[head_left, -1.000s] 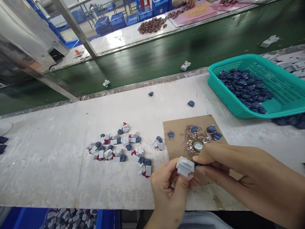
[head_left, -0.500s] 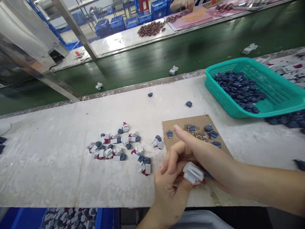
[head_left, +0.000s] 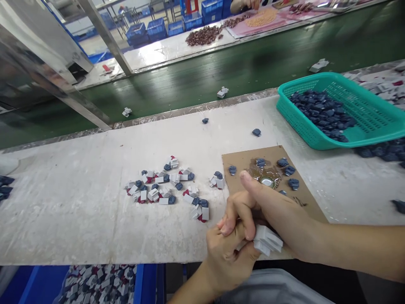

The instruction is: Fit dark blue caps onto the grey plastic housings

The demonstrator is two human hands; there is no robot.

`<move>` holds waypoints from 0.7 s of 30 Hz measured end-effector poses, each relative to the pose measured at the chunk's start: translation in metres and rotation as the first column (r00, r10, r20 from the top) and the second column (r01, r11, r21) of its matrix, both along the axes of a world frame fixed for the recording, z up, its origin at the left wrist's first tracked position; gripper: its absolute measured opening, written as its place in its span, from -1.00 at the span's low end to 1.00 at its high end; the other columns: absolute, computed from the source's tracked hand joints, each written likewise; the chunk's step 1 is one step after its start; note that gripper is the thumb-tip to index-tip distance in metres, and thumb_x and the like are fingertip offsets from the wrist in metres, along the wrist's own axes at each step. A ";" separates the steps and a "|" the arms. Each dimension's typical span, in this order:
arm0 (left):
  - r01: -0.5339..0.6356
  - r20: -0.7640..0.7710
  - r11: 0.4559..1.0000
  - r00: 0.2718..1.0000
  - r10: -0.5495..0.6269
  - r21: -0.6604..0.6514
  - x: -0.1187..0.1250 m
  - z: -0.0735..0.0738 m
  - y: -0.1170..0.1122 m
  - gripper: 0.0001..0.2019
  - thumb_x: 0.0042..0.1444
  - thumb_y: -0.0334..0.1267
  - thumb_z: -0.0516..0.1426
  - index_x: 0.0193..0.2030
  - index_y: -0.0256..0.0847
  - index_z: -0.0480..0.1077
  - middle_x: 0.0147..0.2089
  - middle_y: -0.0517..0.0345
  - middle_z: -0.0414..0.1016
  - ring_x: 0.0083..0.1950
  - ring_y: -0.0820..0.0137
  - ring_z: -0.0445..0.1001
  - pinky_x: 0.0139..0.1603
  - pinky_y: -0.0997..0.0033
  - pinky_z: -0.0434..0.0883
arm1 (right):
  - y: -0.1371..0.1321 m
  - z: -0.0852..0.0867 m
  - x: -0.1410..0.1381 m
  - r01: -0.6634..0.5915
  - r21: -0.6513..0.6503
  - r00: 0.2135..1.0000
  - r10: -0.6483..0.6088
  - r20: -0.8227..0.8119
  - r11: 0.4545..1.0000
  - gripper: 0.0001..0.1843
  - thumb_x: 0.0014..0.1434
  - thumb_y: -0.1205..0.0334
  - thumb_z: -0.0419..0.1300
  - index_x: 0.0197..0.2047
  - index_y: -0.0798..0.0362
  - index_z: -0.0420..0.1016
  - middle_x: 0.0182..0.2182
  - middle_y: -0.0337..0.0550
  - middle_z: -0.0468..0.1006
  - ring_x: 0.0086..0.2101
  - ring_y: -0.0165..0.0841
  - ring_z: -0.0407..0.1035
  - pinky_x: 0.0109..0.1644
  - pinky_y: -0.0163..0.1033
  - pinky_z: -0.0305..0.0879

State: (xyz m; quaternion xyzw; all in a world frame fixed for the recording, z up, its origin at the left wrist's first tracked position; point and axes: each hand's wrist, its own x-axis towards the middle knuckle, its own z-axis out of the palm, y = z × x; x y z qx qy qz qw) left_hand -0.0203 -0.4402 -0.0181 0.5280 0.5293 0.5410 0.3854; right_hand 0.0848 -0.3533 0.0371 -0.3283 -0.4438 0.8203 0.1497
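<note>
Both hands meet at the near edge of the white worktable [head_left: 79,202]. My left hand [head_left: 226,253] is curled around a small pale grey plastic part [head_left: 267,240], its thumb underneath. My right hand [head_left: 272,211] presses down on the same part with fingers wrapped and thumb stuck out. Under them lies a brown cardboard square [head_left: 303,198] with a wet glue patch [head_left: 268,174], a small metal cap and a few dark blue parts [head_left: 293,183]. A heap of assembled grey, blue and red pieces [head_left: 167,190] lies to the left.
A teal basket [head_left: 376,126] of dark blue parts stands at the right. A green conveyor belt [head_left: 221,67] with single grey parts runs behind the table. A blue bin [head_left: 101,285] of finished pieces sits below the table edge. Another person's hands [head_left: 249,4] work at the far table.
A second ago my hands held the grey part up between fingertips. Now they are pressed together lower, at the table's near edge, with my right hand clamped over the part.
</note>
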 end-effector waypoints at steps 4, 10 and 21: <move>-0.055 0.033 0.995 0.998 0.053 0.080 0.000 0.001 -0.007 -0.80 0.11 -0.38 0.23 -0.21 -0.09 0.70 -0.25 0.02 0.76 -0.23 0.10 0.72 -0.18 0.22 0.64 | -0.008 0.005 -0.006 0.046 0.087 0.999 -0.045 -0.006 0.995 -0.18 0.11 -0.57 0.07 -0.76 -0.01 0.35 -0.58 -0.12 0.49 -0.46 -0.30 0.42 -0.26 -0.17 0.44; -0.177 -0.042 0.976 0.982 0.184 0.123 -0.008 -0.005 -0.031 -0.74 0.18 -0.34 0.21 -0.07 -0.01 0.68 -0.21 0.04 0.76 -0.20 0.08 0.73 -0.16 0.22 0.64 | -0.017 0.019 -0.032 -0.060 0.084 0.997 0.063 -0.039 0.995 -0.20 0.06 -0.58 0.08 -0.76 -0.02 0.28 -0.60 -0.12 0.45 -0.51 -0.32 0.41 -0.29 -0.17 0.45; -0.291 -0.342 0.941 0.913 0.220 -0.171 -0.106 0.037 -0.001 -0.63 0.19 -0.06 0.27 0.08 -0.16 0.56 -0.67 0.29 0.41 -0.66 0.35 0.38 -0.54 0.41 0.33 | 0.010 -0.010 -0.128 0.186 -0.108 0.975 -0.197 -0.102 0.977 -0.30 0.27 -0.37 -0.08 -0.63 0.02 0.24 -0.50 -0.15 0.56 -0.50 -0.41 0.39 -0.46 -0.34 0.26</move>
